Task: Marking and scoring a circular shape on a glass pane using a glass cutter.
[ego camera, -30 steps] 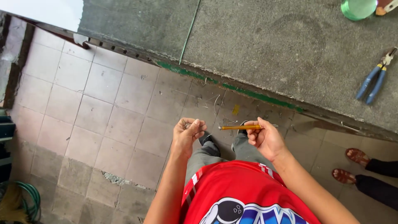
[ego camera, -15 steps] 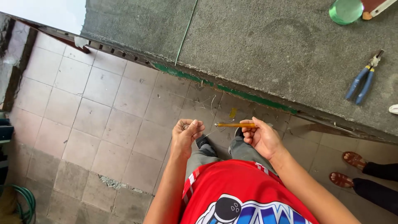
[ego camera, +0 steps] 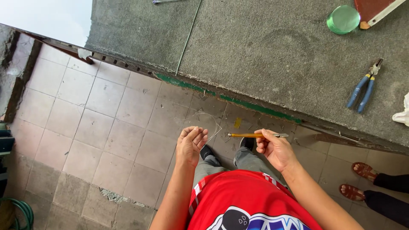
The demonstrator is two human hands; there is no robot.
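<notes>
My left hand [ego camera: 191, 144] is raised in front of my waist, fingers pinched on a thin clear piece of glass [ego camera: 211, 123] whose curved edge barely shows against the floor tiles. To its right, my right hand [ego camera: 275, 149] grips a slim yellow-handled tool [ego camera: 249, 135] held level, its tip pointing left toward the glass. A small gap separates the tool tip from my left fingers. Both hands hover just short of the grey-covered worktable [ego camera: 264, 55].
Blue-handled pliers [ego camera: 363, 89] lie on the table at the right, with a green round disc [ego camera: 343, 19] at the far edge. Another person's sandalled feet [ego camera: 360, 181] stand at the lower right. A green hose [ego camera: 21, 211] coils at the lower left on the tiled floor.
Both hands have sunk a little in the view and the table has slid downward. The left fingers have shifted on the glass; the tool stays level in the right hand.
</notes>
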